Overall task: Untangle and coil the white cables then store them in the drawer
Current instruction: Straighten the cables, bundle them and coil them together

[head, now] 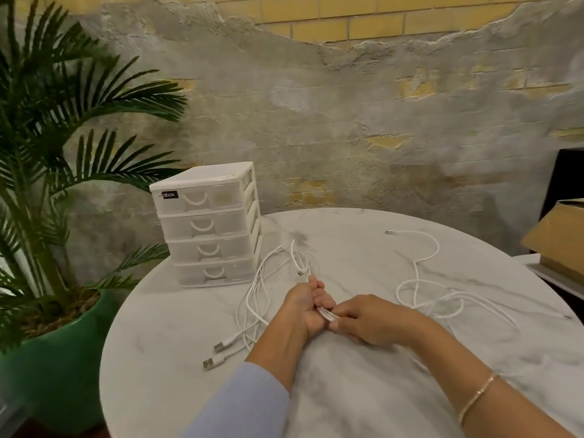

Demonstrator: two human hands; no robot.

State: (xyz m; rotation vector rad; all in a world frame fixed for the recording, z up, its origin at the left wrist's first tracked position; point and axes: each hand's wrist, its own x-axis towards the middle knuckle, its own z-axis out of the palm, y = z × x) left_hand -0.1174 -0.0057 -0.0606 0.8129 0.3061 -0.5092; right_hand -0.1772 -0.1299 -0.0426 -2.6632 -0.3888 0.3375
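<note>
Soft even light, slight blur, wide-angle bending at edges.

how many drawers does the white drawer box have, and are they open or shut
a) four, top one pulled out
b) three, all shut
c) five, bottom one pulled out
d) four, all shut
d: the drawer box at the table's far left edge shows four stacked drawer fronts, each with a curved handle, all flush with the frame.

Both hands meet over a round marble table [347, 406], left hand [303, 306] and right hand [368, 320] gripping bundled white cables [327, 313]. A four-drawer organizer [207, 224] stands far left, all drawers closed.
</note>
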